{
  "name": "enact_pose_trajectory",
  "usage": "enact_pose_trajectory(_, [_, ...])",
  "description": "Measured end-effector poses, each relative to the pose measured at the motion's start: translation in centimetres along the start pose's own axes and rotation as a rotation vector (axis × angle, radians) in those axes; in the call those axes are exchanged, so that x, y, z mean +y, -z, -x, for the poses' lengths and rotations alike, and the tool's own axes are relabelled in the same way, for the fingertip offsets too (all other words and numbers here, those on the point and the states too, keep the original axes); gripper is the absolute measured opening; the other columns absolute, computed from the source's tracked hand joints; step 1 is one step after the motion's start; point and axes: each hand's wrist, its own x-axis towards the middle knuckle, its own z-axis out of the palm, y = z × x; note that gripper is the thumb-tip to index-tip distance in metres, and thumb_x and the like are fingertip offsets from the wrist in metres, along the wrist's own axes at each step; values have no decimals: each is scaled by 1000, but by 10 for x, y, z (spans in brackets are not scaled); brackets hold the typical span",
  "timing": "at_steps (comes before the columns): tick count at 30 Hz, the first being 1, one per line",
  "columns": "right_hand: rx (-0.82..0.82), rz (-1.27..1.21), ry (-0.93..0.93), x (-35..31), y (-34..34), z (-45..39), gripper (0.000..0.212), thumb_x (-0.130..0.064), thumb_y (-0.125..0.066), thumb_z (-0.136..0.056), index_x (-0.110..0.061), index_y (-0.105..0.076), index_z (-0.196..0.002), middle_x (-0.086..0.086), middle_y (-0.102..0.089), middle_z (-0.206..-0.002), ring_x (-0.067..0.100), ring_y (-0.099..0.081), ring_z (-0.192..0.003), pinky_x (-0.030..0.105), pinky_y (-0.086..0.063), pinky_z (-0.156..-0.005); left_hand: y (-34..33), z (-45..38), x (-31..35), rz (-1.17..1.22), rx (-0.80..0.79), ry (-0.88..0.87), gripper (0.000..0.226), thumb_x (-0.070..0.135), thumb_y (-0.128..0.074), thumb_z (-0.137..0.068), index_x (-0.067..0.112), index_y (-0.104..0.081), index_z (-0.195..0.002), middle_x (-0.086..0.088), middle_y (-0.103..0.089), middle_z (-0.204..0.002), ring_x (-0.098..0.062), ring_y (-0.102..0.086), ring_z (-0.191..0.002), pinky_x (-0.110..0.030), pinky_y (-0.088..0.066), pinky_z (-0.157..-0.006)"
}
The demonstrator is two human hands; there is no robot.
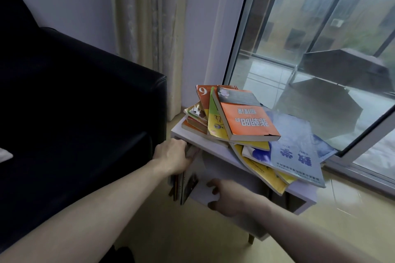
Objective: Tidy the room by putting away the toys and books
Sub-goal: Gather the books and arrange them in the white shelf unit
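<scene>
A small white side table (213, 147) stands between a sofa and a window. On its top lies a messy pile of books: an orange book (245, 115) on top, a pale blue book (297, 147) hanging over the front edge, and yellow books (263, 173) below. Under the tabletop, several books (188, 183) stand upright in the shelf. My left hand (173, 156) grips the top of one upright book just under the table's edge. My right hand (228, 196) holds the white cover of that book lower down, fingers curled round its edge.
A black leather sofa (74, 102) fills the left, close against the table. Beige curtains (149, 28) hang behind. A large window (320, 49) with a sliding frame runs along the right. The floor (181, 230) is light yellow.
</scene>
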Motion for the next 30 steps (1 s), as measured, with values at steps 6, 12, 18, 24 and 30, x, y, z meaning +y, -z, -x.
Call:
enact_pose_trajectory(6, [-89, -82, -51, 14, 3, 7, 60, -35, -70, -93, -33, -45, -148, -6, -62, -130, 12, -62, -112, 34, -52, -100, -15, 1, 3, -24, 1, -22, 10, 35, -61, -97, 25, -65, -99, 1, -66, -91, -22, -66, -81, -41, -61, -74])
enact_pose_trajectory(12, [-84, -100, 9, 7, -5, 6, 57, -38, -69, -93, -35, -47, -146, -7, -64, -129, 12, -61, -113, 29, -50, -93, -17, -4, 7, -73, 76, 19, 7, 31, -68, -94, 25, -68, -99, 2, -67, -89, -19, -66, -78, -37, -61, -69])
enact_pose_trajectory(18, [-108, -106, 41, 2, -2, 7, 57, -36, -68, -94, -33, -46, -147, -4, -63, -133, 15, -61, -117, 29, -49, -94, -15, -6, 14, -105, 79, 23, 9, 22, -68, -93, 19, -69, -102, -2, -68, -94, -22, -67, -84, -38, -61, -72])
enact_pose_trajectory(24, [-113, -112, 48, -1, -1, 6, 55, -35, -67, -95, -32, -46, -147, -3, -64, -131, 15, -62, -114, 34, -52, -98, -9, -9, 19, -113, 40, 60, 7, 14, -65, -95, 19, -65, -101, -2, -62, -93, -19, -59, -80, -31, -47, -62])
enact_pose_trajectory(30, [-135, -117, 60, 0, -1, 7, 56, -36, -67, -96, -32, -46, -147, -3, -65, -128, 15, -64, -109, 36, -54, -98, -9, -8, 17, -109, -13, 133, 9, 13, -65, -95, 18, -57, -94, -1, -57, -87, -19, -59, -78, -32, -48, -64])
